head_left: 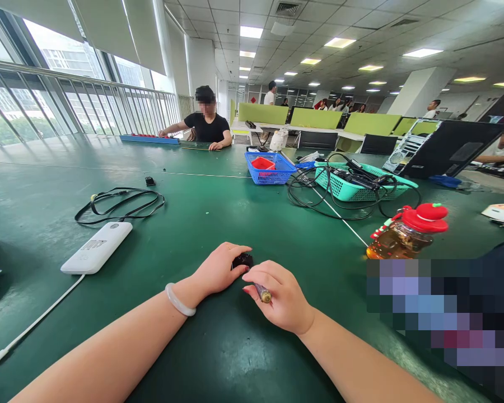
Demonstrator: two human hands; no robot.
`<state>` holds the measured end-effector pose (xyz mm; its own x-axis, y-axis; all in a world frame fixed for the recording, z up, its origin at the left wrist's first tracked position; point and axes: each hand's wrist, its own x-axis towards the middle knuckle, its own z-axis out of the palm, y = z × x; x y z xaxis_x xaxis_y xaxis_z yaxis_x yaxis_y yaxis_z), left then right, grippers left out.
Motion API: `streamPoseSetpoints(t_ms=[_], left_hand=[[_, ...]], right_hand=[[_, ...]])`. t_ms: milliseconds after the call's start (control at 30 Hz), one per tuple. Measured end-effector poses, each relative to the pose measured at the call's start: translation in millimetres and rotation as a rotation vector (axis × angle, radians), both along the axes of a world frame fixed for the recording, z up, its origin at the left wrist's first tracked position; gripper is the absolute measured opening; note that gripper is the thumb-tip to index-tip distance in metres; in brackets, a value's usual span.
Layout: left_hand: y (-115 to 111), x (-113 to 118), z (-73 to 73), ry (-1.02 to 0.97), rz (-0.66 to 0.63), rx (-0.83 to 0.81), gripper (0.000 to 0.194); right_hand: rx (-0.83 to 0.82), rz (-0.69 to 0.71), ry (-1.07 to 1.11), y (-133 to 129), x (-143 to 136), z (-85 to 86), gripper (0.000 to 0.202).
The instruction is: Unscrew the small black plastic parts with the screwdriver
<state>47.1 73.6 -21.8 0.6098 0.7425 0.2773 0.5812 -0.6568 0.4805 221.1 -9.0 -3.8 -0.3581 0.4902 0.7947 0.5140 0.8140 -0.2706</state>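
Observation:
My left hand (222,267) rests on the green table with its thumb and fingers closed around a small black object (242,260). What kind of object this is, I cannot make out. Just to the right, my right hand (282,296) pinches a slim screwdriver-like tool (262,292) with a dark handle and a gold-coloured round end. That end tilts toward me, while the tip is hidden behind my fingers, close to the black object. A pale bangle (180,300) circles my left wrist.
At left lie a white power bank (97,247) with a cable and a looped black cord (120,204). A red-lidded bottle (403,235), a teal basket of cables (344,189) and a blue basket (271,176) stand at right. Across the table sits a person (205,126).

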Motion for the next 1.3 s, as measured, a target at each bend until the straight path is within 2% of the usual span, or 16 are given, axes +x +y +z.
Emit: streamPoseSetpoints(t_ms=[933, 1167, 1300], left_hand=[[2.0, -0.3, 0.3, 0.022, 0.021, 0.002, 0.039], [1.0, -1.1, 2.2, 0.023, 0.085, 0.0, 0.041], [1.5, -1.8, 1.9, 0.008, 0.13, 0.02, 0.037]], right_hand=[[0.011, -0.023, -0.039, -0.2, -2.4, 1.6, 0.02], [-0.009, -0.028, -0.039, 0.1, -2.3, 2.2, 0.02], [-0.014, -0.018, -0.041, -0.1, -2.2, 2.6, 0.019]])
